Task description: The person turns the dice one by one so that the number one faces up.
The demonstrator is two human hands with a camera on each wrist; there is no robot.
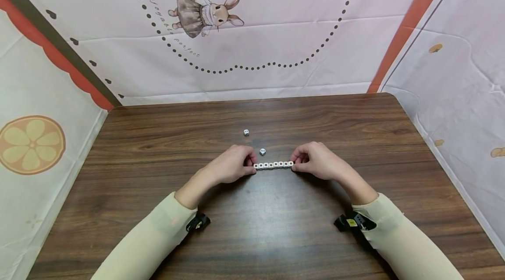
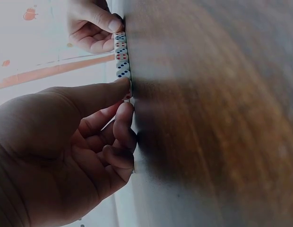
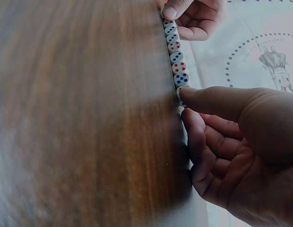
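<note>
A straight row of several white dice (image 1: 273,165) lies on the table, each top face showing one red dot. At the row's left end my left hand (image 1: 232,164) holds the end die between thumb and index finger. My right hand (image 1: 321,161) pinches the die at the opposite end the same way. In the right wrist view, blue and red pips show on the side faces of the dice (image 3: 179,67); the thumb (image 3: 208,100) partly covers the end die. The left wrist view also shows the left thumb (image 2: 104,97) over its end die.
Behind the row, two loose dice lie apart: one die (image 1: 262,152) close to the left fingertips, another die (image 1: 246,132) farther back. The brown wooden table (image 1: 158,131) meets a printed cloth (image 1: 276,43) at its back edge, with cloth at both sides too.
</note>
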